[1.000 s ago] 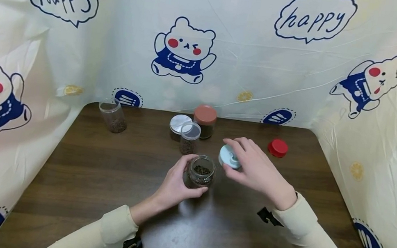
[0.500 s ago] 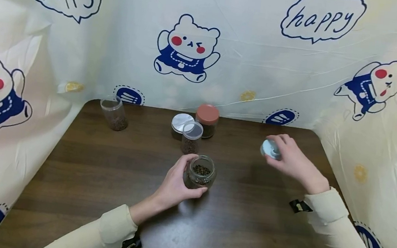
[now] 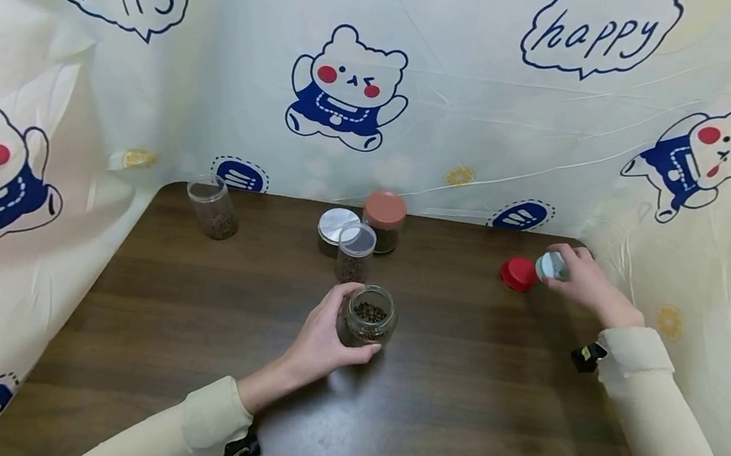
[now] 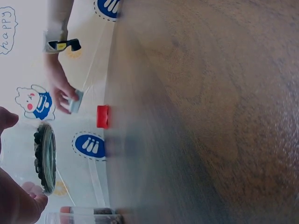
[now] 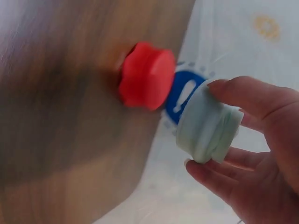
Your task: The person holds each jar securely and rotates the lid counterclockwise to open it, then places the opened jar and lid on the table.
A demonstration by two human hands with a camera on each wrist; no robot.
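Note:
My left hand (image 3: 329, 336) grips a glass jar (image 3: 368, 318) around its side, in the middle of the head view. The jar has no lid on, and dark brown granules lie inside it. Off to the right, my right hand (image 3: 587, 284) pinches a pale blue lid (image 5: 203, 123) between thumb and fingers. In the right wrist view this lid is tilted and held by its edge. Just left of it, a red lid (image 3: 519, 274) sits on the table near the far right corner.
Behind the jar stand a clear container (image 3: 355, 254) with dark contents, a jar with a silver lid (image 3: 338, 225) and a jar with a pink lid (image 3: 385, 210). Another clear container (image 3: 213, 208) is at the back left. A printed curtain (image 3: 465, 88) encloses the wooden table (image 3: 189, 328).
My right hand has carried the pale blue lid from beside the glass jar to the right, up to the red lid. My left hand stays on the jar.

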